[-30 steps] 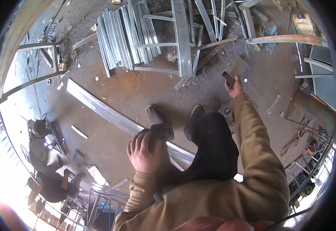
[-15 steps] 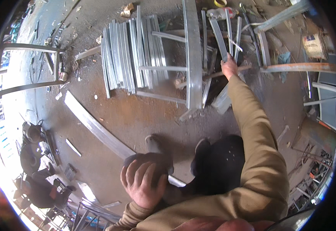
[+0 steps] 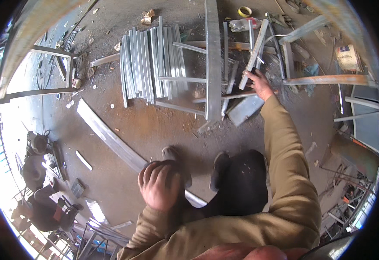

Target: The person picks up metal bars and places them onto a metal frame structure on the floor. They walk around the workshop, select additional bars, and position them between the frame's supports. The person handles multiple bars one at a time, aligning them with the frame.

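Note:
My right hand (image 3: pixel 261 85) reaches out at the far right with its fingers closed on a short metal tube (image 3: pixel 254 54), near the tube's closer end. The tube is tilted, its far end leaning right. Just below that hand lies a flat grey metal plate (image 3: pixel 246 109). To its left, a long wide metal bar (image 3: pixel 213 65) lies across thinner pieces. My left hand (image 3: pixel 158 185) rests over my left knee, fingers a little apart, holding nothing. A long flat metal strip (image 3: pixel 111 136) runs along the floor toward that knee.
A row of metal profiles (image 3: pixel 148 65) lies ahead. At the far right are a plastic bottle (image 3: pixel 244 24), a yellow tape roll (image 3: pixel 244 11), a rusty bar (image 3: pixel 332 80) and a bucket-like container (image 3: pixel 348 58). A metal frame (image 3: pixel 37 92) stands left; a dark stool-like object (image 3: pixel 46 208) is at lower left.
The tube in my right hand has swung from leaning left to leaning right, and its near end now sticks out past my fingers. My left hand stays on the knee.

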Tool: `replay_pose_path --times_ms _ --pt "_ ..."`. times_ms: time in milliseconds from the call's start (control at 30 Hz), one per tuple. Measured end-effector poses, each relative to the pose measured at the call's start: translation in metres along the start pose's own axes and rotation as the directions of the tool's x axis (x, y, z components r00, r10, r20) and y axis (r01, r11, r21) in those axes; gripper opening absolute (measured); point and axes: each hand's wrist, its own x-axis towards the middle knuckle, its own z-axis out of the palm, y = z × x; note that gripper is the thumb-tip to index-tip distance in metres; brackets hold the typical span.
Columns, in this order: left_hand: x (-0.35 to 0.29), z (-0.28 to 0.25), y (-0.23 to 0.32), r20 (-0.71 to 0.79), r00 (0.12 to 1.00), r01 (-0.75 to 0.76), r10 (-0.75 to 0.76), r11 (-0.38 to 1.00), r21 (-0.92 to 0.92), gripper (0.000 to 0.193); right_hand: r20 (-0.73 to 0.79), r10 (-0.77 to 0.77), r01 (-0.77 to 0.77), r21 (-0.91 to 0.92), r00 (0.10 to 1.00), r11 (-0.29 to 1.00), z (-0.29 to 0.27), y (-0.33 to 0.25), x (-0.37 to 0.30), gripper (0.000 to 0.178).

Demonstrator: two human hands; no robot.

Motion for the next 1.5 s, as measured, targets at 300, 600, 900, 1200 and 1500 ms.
replay_pose_path --times_ms 300,600,900,1200,1500 --pt "-0.022 -0.081 0.056 0.457 0.858 0.398 -0.233 0.866 -0.304 0.04 0.48 0.005 -0.343 0.619 0.877 0.707 0.041 -0.171 -0.355 0.059" --pt "0.011 -0.26 0.32 0.606 0.733 0.621 0.309 0.062 -0.782 0.055 0.502 -0.015 -0.427 0.752 0.865 0.502 0.037 -0.278 -0.641 0.051" --pt "-0.052 -0.321 0.421 0.661 0.442 0.724 0.607 0.194 -0.662 0.043 -0.512 -0.487 0.083 -0.624 0.707 0.777 0.016 -0.34 -0.828 0.055" --pt "-0.183 -0.319 0.557 0.594 0.083 0.742 0.8 0.348 -0.573 0.041 -0.817 -0.108 0.315 0.094 0.566 0.944 -0.038 -0.285 -1.01 0.042" --pt "-0.405 -0.226 0.703 0.614 0.017 0.617 0.789 0.475 -0.628 0.04 -0.949 0.118 0.526 0.262 0.291 0.809 -0.111 -0.138 -1.18 0.033"
